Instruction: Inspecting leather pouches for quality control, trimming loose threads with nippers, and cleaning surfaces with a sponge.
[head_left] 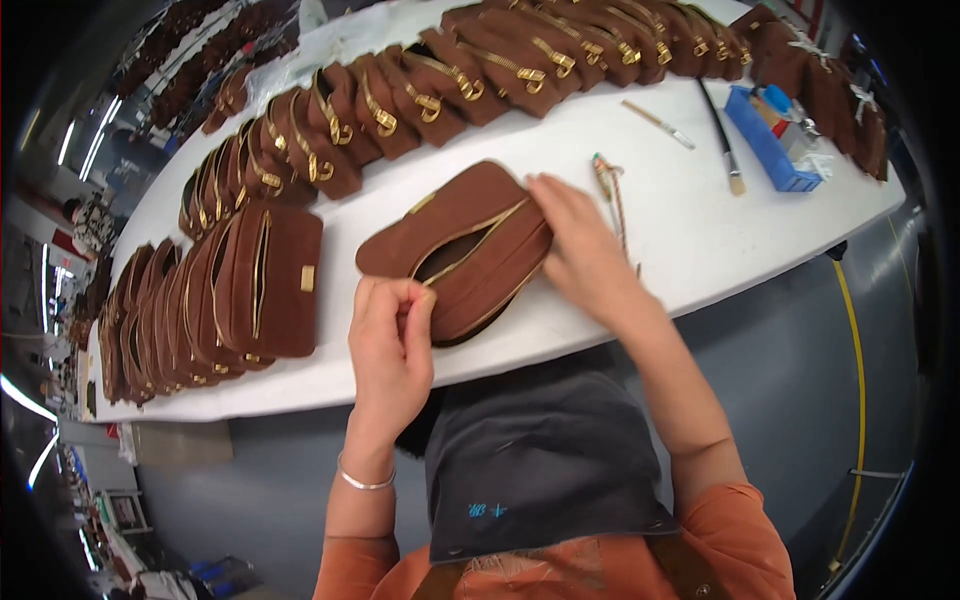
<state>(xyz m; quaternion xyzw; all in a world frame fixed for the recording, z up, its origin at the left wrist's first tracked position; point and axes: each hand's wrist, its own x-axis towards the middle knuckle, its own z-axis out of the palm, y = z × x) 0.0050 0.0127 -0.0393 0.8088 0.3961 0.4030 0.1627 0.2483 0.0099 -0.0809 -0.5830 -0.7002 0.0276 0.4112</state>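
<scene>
In the head view, we are looking down at a brown, soft-napped fabric pouch with rounded corners, lying on the white table just beyond the near edge. It is sitting directly between our two hands, its long axis slanting from near left to far right. A gold-toothed zip is running the same way, its mouth gaping onto a dark inside.

Our left hand is reaching the near left end of the zip and is the nearer one to the widest part of the gap; its thumb and forefinger are pressing together, pinching the pouch there. Our right hand is gripping the far right end, fingers lying over the corner.

Those left fingertips are hiding what they pinch: it may be a zip pull or only the fabric edge, and we cannot tell which. The right palm is covering its corner, and the pouch's underside is staying out of sight. To the left, a row of matching brown gold-zipped pouches is blurring toward the dark rim. On the far right, a blue open plastic tray is holding small items that we are hardly making out.
</scene>
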